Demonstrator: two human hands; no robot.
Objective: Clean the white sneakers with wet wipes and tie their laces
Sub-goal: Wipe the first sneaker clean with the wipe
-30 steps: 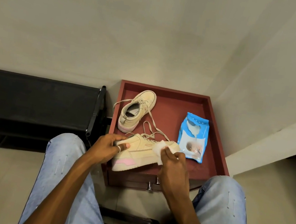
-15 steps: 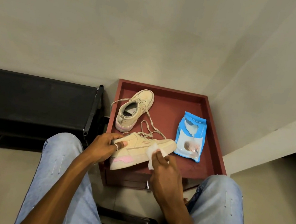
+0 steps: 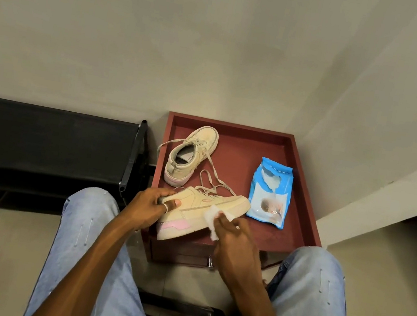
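The cleaning step is in hand: the left hand (image 3: 151, 207) grips the heel of the near sneaker (image 3: 202, 206), the right hand (image 3: 232, 239) pinches a wet wipe (image 3: 212, 220) against its side, and I judge the next move calls for rubbing along the sole, before the other sneaker (image 3: 191, 155) beyond the left hand.

Home (shoe rack (image 3: 46, 137), drawer cabinet (image 3: 308, 173)).

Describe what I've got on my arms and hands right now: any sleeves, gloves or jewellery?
No sleeves, gloves or watch show; both arms are uncovered as far as the view reaches. The left hand wears a pale, thin ring on one digit. The right hand shows no ring.
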